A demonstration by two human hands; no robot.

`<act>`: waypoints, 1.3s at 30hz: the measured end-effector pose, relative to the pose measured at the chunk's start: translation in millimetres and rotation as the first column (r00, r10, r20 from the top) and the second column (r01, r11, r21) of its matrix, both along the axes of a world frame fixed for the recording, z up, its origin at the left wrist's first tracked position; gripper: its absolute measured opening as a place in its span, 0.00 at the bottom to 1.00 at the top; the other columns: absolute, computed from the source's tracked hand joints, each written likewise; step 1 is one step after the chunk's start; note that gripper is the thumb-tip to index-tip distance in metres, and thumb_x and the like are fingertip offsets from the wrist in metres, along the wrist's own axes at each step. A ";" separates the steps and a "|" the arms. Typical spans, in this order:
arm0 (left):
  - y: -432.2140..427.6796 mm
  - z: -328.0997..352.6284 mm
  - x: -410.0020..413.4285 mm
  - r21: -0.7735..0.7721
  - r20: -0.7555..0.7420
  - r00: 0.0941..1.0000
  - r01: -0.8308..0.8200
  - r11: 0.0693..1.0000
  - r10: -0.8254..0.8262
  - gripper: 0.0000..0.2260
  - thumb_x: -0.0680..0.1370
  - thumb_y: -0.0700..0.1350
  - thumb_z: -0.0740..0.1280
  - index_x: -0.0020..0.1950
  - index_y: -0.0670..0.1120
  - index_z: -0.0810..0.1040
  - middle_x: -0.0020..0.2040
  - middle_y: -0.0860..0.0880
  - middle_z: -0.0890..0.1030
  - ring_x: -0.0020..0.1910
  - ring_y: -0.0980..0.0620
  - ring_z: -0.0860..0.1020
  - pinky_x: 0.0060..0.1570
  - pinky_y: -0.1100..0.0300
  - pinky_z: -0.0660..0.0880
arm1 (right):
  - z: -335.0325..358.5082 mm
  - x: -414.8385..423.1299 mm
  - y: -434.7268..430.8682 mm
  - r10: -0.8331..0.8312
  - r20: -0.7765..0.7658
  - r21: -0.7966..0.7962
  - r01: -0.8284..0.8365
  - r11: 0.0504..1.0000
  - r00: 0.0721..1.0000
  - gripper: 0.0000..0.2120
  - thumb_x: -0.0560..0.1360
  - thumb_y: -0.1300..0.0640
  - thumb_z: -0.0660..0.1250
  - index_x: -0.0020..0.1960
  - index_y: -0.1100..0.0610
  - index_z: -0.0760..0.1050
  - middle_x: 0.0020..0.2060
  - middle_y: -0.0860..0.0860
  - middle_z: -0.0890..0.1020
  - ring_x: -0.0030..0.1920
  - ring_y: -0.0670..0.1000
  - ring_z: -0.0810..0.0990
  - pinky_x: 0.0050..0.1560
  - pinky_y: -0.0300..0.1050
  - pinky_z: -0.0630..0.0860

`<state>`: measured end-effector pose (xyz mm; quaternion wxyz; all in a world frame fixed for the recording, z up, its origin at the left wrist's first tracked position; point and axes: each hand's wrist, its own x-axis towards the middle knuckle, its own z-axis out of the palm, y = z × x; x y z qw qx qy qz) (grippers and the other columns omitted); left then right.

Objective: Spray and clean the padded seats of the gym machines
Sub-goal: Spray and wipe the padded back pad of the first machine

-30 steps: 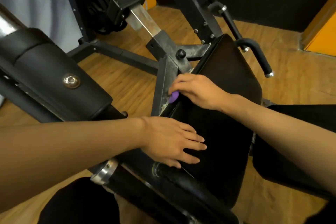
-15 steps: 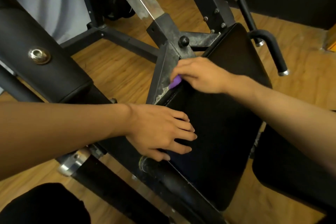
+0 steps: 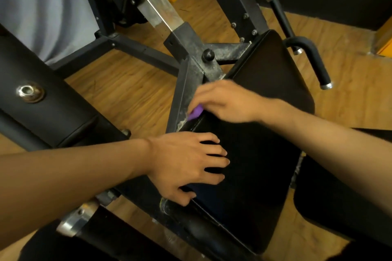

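Observation:
The black padded seat (image 3: 263,154) of a gym machine fills the middle of the view, tilted toward the lower right. My right hand (image 3: 224,101) grips a small purple cleaning tool (image 3: 196,113), most of it hidden under the fingers, and holds it against the seat's upper left edge where it meets the dusty metal frame (image 3: 186,82). Fingers spread and straight, my left hand (image 3: 188,163) rests flat on the seat's left side. No spray bottle is in view.
A black roller pad (image 3: 38,99) with a chrome bolt lies at the left. A curved black handle (image 3: 314,63) sticks out past the seat's far right side. A second black pad (image 3: 339,197) sits at the lower right. Wooden floor (image 3: 127,91) surrounds the machine.
My right hand with the purple tool has stayed at the seat's upper left edge, working along it. My left hand keeps pressing the seat. The view has tipped a little.

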<state>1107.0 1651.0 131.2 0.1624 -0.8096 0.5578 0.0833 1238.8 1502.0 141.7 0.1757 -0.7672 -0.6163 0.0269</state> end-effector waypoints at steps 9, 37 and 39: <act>2.9 -4.0 3.3 -0.052 -0.026 0.999 -0.041 0.998 0.040 0.33 0.75 0.64 0.63 0.74 0.47 0.71 0.75 0.42 0.69 0.76 0.42 0.64 0.76 0.43 0.55 | -0.8 64.7 -21.7 0.084 0.051 -0.067 -0.081 0.994 0.995 0.15 0.80 0.62 0.60 0.61 0.56 0.81 0.55 0.50 0.82 0.55 0.53 0.77 0.59 0.50 0.72; 6.9 2.4 4.5 -0.031 0.002 0.992 -0.122 0.992 0.122 0.33 0.75 0.68 0.61 0.76 0.53 0.69 0.77 0.47 0.68 0.78 0.45 0.61 0.75 0.33 0.47 | -22.4 194.4 -63.4 -0.415 0.233 0.109 0.401 0.910 0.879 0.16 0.83 0.47 0.55 0.55 0.50 0.80 0.51 0.50 0.80 0.53 0.56 0.76 0.58 0.59 0.70; 7.4 2.0 5.2 -0.037 0.002 0.993 -0.116 0.993 0.117 0.33 0.75 0.68 0.62 0.76 0.53 0.70 0.76 0.47 0.68 0.77 0.45 0.62 0.75 0.32 0.48 | -16.5 220.1 -68.0 -0.512 0.181 0.107 0.501 0.859 0.840 0.13 0.83 0.51 0.58 0.56 0.52 0.81 0.52 0.53 0.81 0.57 0.58 0.76 0.62 0.58 0.69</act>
